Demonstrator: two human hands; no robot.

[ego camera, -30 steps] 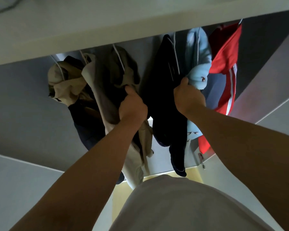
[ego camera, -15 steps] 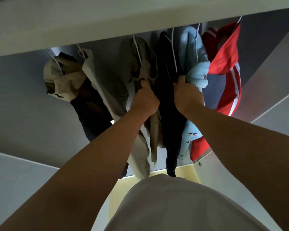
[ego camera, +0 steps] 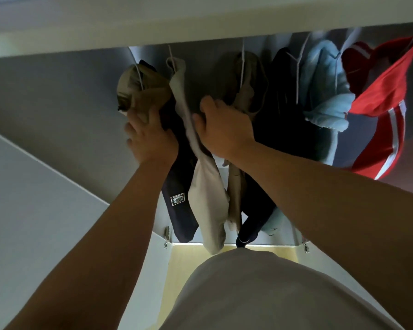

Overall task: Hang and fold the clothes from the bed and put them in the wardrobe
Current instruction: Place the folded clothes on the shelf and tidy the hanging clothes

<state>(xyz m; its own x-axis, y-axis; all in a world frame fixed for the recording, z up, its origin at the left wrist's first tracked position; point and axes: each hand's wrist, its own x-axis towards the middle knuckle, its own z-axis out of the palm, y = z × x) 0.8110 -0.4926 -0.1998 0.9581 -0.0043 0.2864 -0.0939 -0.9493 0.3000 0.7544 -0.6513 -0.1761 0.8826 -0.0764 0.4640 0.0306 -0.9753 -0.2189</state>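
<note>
Grey door (ego camera: 34, 198) on the far left, swung wide, and past it the wardrobe (ego camera: 57, 96) wall. First comes the tan jacket (ego camera: 141, 89), bunched up high, and the left hand (ego camera: 150, 139) is on it from below, fingers (ego camera: 130, 126) curled round the cloth, a firm hold. Behind that wrist hangs a navy piece (ego camera: 181, 217) with a small label patch, reaching down low. Next, the beige coat (ego camera: 205, 191), a long strip falling between the two arms. The right hand (ego camera: 222, 129) has it: thumb flat against its edge, the other fingers bent over and buried in the fabric, tips hidden, clamped on the coat. Just right of that hand sits the khaki top (ego camera: 248, 75) on a white hanger (ego camera: 242, 67), touching the knuckles. Then the dark jacket (ego camera: 286, 120), the blue hoodie (ego camera: 324, 96), and, out at the edge, the red jacket (ego camera: 379, 103) with white stripes. All hang inside the wardrobe, side by side. Down at the bottom, the person's pale shirt (ego camera: 272, 294) and a strip of yellow floor (ego camera: 184, 260).
</note>
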